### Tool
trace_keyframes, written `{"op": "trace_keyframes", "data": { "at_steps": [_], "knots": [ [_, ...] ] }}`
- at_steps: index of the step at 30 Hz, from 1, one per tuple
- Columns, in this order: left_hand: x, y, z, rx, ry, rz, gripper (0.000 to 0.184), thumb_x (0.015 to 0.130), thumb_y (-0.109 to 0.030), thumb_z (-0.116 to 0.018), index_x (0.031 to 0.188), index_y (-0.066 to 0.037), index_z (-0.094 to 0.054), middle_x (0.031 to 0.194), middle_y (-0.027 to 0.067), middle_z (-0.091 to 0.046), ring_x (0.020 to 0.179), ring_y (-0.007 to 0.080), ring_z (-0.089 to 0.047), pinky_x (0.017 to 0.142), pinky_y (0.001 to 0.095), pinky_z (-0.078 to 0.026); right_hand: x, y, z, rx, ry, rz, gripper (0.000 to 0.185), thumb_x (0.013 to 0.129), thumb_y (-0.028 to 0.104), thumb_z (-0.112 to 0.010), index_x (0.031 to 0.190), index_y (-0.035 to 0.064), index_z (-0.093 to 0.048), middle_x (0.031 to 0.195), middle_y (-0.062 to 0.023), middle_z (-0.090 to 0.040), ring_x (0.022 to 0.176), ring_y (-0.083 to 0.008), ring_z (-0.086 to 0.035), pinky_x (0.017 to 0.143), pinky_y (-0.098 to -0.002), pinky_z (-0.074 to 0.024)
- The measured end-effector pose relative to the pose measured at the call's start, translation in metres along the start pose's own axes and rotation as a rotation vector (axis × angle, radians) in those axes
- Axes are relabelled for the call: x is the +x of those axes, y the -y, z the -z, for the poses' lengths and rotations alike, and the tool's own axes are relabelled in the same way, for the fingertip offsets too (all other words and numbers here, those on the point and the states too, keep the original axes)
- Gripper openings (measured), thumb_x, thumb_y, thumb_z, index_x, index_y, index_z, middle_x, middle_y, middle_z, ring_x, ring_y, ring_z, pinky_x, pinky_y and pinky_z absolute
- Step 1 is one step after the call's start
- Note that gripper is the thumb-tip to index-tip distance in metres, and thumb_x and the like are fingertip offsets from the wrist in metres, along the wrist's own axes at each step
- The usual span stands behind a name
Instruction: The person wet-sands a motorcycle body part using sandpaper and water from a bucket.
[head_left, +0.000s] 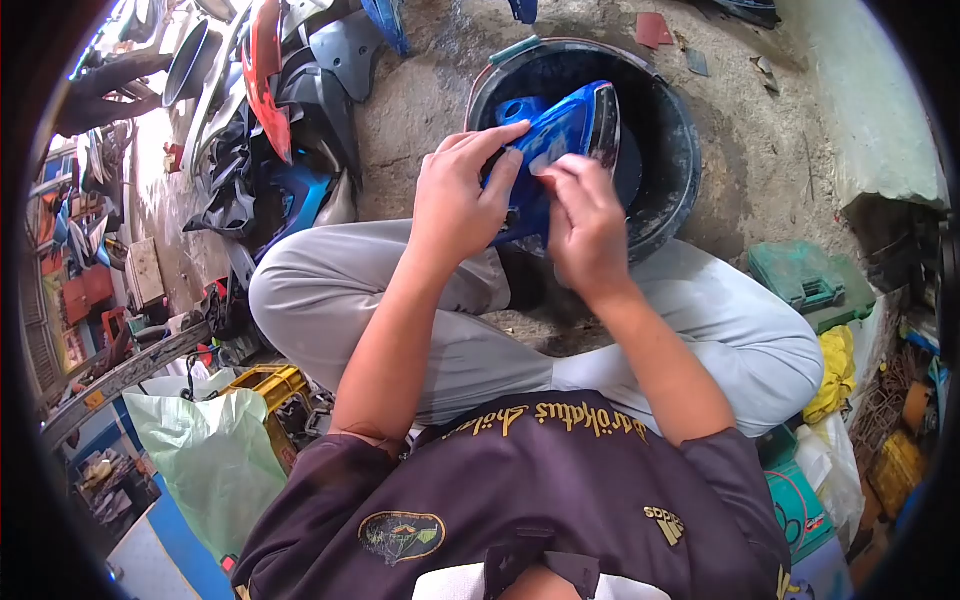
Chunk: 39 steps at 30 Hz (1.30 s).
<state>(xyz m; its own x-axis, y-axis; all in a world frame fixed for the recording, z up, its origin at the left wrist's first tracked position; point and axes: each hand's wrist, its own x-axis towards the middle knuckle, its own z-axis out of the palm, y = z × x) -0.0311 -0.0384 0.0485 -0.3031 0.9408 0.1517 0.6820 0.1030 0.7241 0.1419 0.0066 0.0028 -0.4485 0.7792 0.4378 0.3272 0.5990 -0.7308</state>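
A glossy blue plastic panel (560, 135) with a dark strip along its right edge is tilted over a round black tub (672, 150). My left hand (465, 185) grips the panel's left edge, thumb and fingers pressed on it. On the panel's face, the fingers of my right hand (582, 215) are pinched together around a small pale piece (542, 163), which is partly hidden by the fingertips. The lower part of the panel reaches down between my two hands.
Dark, red and blue panels (325, 100) are heaped at the upper left. A green case (795, 275) and a yellow bag (832, 375) lie on the right. At the lower left are a pale green bag (215, 460) and a yellow crate (270, 385).
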Motion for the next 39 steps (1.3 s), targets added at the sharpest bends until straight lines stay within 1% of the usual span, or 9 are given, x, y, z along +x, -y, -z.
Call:
{"op": "trace_keyframes", "data": {
  "at_steps": [3,7,12,16,20,23,26,33,39],
  "knots": [
    [0.001,-0.002,0.003,-0.035,0.052,0.049,0.034,0.104,-0.015,-0.062,0.133,-0.009,-0.078,0.115,0.0210,-0.079,0.111,0.0355,-0.072,0.103,0.0429,-0.053,0.009,-0.021,0.001,-0.008,-0.011,-0.214,0.022,0.099,-0.002,-0.062,0.117,0.0029,-0.074,0.115,-0.0178,-0.067,0.106,-0.0393,-0.067,0.092,-0.0478,-0.0545],
    [0.001,0.005,0.004,-0.102,0.039,0.095,0.032,0.104,-0.015,-0.060,0.129,-0.008,-0.079,0.112,0.0217,-0.078,0.108,0.0364,-0.073,0.100,0.0441,-0.054,-0.012,0.012,-0.009,0.029,0.050,0.085,0.027,0.096,0.002,-0.067,0.121,0.0078,-0.074,0.109,-0.0163,-0.064,0.102,-0.0366,-0.065,0.090,-0.0484,-0.0545],
    [0.000,-0.004,0.002,-0.074,0.010,0.133,0.028,0.103,-0.016,-0.063,0.123,-0.011,-0.081,0.103,0.0205,-0.079,0.104,0.0397,-0.074,0.095,0.0490,-0.056,0.010,-0.018,-0.001,-0.131,-0.040,-0.112,0.024,0.099,0.005,-0.067,0.121,0.0088,-0.076,0.098,-0.0124,-0.071,0.094,-0.0346,-0.065,0.086,-0.0456,-0.0546],
    [0.000,0.000,-0.001,-0.077,0.002,0.117,0.028,0.103,-0.015,-0.063,0.125,-0.009,-0.080,0.104,0.0213,-0.078,0.102,0.0370,-0.074,0.095,0.0452,-0.055,-0.015,0.017,-0.004,0.130,0.066,-0.039,0.019,0.103,0.001,-0.064,0.118,0.0004,-0.076,0.101,-0.0158,-0.074,0.094,-0.0358,-0.069,0.085,-0.0445,-0.0557],
    [0.001,-0.001,0.003,-0.081,0.036,0.139,0.030,0.105,-0.013,-0.062,0.130,-0.005,-0.078,0.109,0.0232,-0.077,0.101,0.0307,-0.074,0.096,0.0382,-0.055,0.002,-0.022,0.005,-0.097,0.032,-0.162,0.021,0.097,0.003,-0.069,0.115,0.0075,-0.080,0.094,-0.0112,-0.070,0.093,-0.0341,-0.063,0.085,-0.0447,-0.0523],
    [0.001,-0.001,-0.001,-0.072,0.023,0.122,0.030,0.105,-0.013,-0.062,0.130,-0.006,-0.078,0.109,0.0226,-0.077,0.101,0.0293,-0.074,0.095,0.0379,-0.055,0.013,-0.032,0.012,-0.309,-0.171,0.048,0.029,0.089,0.003,-0.075,0.113,0.0154,-0.085,0.101,-0.0029,-0.069,0.093,-0.0300,-0.061,0.087,-0.0437,-0.0497],
    [0.000,-0.002,0.000,-0.073,0.025,0.128,0.030,0.105,-0.014,-0.062,0.130,-0.006,-0.078,0.109,0.0221,-0.077,0.100,0.0294,-0.074,0.095,0.0378,-0.055,0.008,-0.013,0.014,-0.377,-0.090,0.089,0.037,0.084,0.001,-0.079,0.116,0.0179,-0.085,0.109,-0.0021,-0.069,0.095,-0.0283,-0.062,0.091,-0.0440,-0.0491],
    [-0.001,-0.002,0.000,-0.050,0.017,0.091,0.030,0.105,-0.013,-0.062,0.131,-0.007,-0.077,0.110,0.0221,-0.077,0.102,0.0317,-0.074,0.097,0.0390,-0.055,0.004,-0.023,0.007,-0.043,-0.088,0.161,0.042,0.081,-0.005,-0.081,0.120,0.0099,-0.082,0.118,-0.0106,-0.071,0.113,-0.0330,-0.068,0.096,-0.0440,-0.0582],
    [-0.001,-0.001,-0.001,-0.051,0.012,0.084,0.031,0.105,-0.013,-0.062,0.131,-0.006,-0.077,0.110,0.0229,-0.077,0.103,0.0327,-0.074,0.098,0.0397,-0.055,-0.004,-0.036,0.004,-0.005,0.002,0.123,0.033,0.086,-0.007,-0.072,0.118,0.0031,-0.073,0.123,-0.0184,-0.070,0.111,-0.0391,-0.069,0.099,-0.0472,-0.0576]
  ]
}}
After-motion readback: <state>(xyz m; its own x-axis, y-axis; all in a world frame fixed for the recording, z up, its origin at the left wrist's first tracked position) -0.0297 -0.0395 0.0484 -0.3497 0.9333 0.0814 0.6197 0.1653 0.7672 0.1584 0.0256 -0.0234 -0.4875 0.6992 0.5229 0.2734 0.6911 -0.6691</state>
